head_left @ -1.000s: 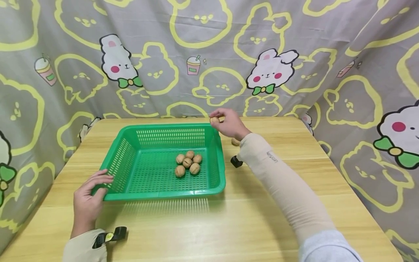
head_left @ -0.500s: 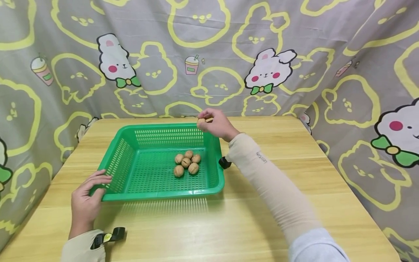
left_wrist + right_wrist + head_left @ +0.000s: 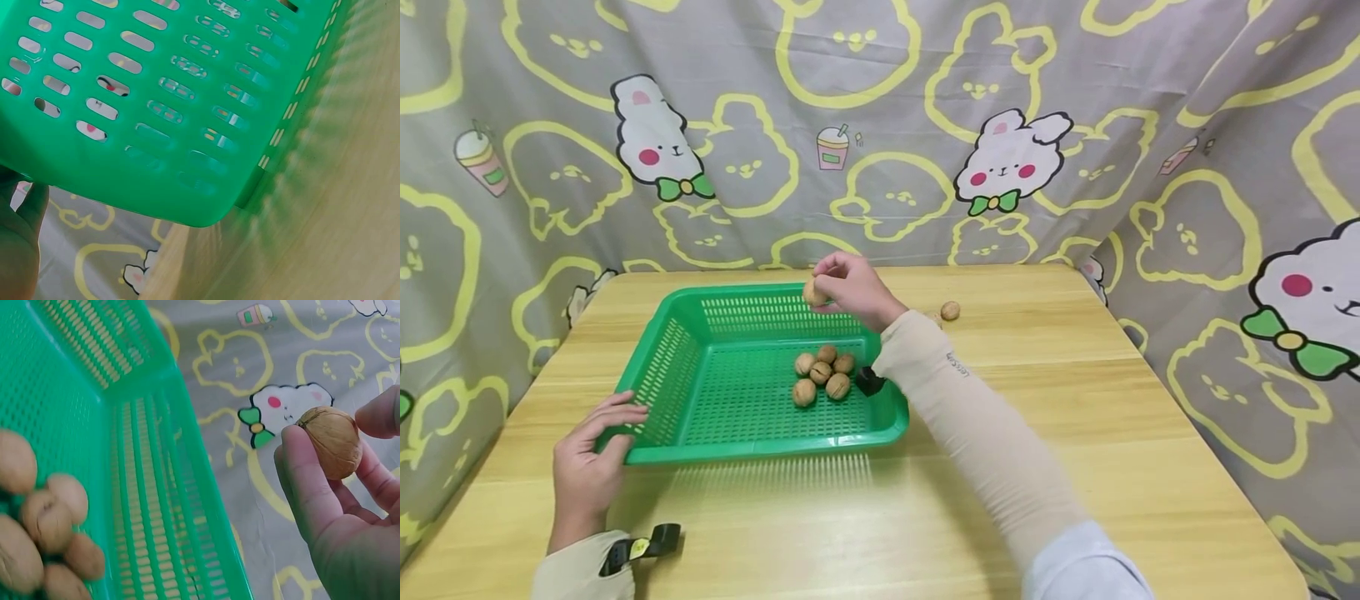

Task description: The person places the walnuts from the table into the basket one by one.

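My right hand (image 3: 855,292) pinches a walnut (image 3: 334,442) between thumb and fingers, above the far rim of a green plastic basket (image 3: 760,454). Inside the basket, toward its right side, several walnuts (image 3: 821,372) sit in a cluster on the slotted floor. At the basket's near left corner my left hand (image 3: 591,458) grips the rim, fingers over the wall and thumb at the front. From the left wrist camera, only part of that hand (image 3: 22,244) shows beside the basket wall (image 3: 156,194).
One walnut (image 3: 951,310) lies on the wooden table (image 3: 1037,375) to the right of the basket, and a second, mostly hidden walnut (image 3: 936,320) lies by the right sleeve. A patterned curtain (image 3: 880,100) hangs behind the table and along its sides.
My right hand has carried its walnut leftward, from the basket's far right corner to over the far rim. Walnuts on the table show again behind the forearm. The left hand keeps its grip.
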A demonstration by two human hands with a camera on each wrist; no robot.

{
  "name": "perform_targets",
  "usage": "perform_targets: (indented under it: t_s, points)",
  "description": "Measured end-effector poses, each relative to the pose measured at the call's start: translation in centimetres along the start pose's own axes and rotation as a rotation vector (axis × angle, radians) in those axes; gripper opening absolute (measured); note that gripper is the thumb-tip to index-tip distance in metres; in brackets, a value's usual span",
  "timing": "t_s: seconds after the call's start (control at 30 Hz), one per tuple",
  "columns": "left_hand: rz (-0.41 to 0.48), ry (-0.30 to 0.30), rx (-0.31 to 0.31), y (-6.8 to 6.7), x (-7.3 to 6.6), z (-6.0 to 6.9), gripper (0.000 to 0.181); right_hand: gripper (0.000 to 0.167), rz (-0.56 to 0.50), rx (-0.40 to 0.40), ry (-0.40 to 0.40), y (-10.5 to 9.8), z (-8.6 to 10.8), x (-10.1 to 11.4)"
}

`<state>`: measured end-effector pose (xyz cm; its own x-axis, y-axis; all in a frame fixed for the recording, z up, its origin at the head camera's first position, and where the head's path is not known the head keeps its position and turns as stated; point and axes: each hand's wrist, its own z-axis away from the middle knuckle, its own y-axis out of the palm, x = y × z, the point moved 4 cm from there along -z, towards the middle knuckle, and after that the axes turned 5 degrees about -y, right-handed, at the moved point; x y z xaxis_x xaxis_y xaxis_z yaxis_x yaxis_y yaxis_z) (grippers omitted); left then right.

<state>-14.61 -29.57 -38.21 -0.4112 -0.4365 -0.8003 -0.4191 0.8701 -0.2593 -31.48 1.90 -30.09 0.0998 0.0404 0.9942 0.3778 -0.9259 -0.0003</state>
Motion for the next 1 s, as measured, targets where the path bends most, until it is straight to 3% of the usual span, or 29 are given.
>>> perform_targets:
  t_s: [0.23,0.33,0.43,0.57,0.7,0.87,1.0]
  points:
    - [0.005,0.008,0.002,0.0,-0.2,0.4,0.026,0.014,-0.069,0.038,0.056,2.1,0.3,-2.2]
    - [-0.001,-0.004,0.002,-0.1,0.0,0.5,0.027,0.015,0.022,0.077,0.106,2.6,0.6,-3.7]
    - [-0.015,-0.016,0.005,-0.3,0.1,0.4,0.027,0.013,0.199,0.148,0.134,2.9,0.9,-4.4]
    - [-0.013,-0.012,0.001,-0.5,0.1,0.1,0.027,0.014,0.419,0.312,0.129,3.1,1.0,-4.7]
    - [0.003,0.007,0.004,-0.3,0.0,-0.3,0.026,0.018,0.567,0.475,0.163,3.2,1.1,-5.0]
    - [0.019,0.017,0.001,-0.1,-0.2,-0.4,0.025,0.015,0.590,0.626,0.295,3.4,1.8,-5.5]
    - [0.003,-0.001,0.004,-0.1,-0.3,-0.2,0.025,0.013,0.589,0.659,0.354,3.6,2.3,-5.7]
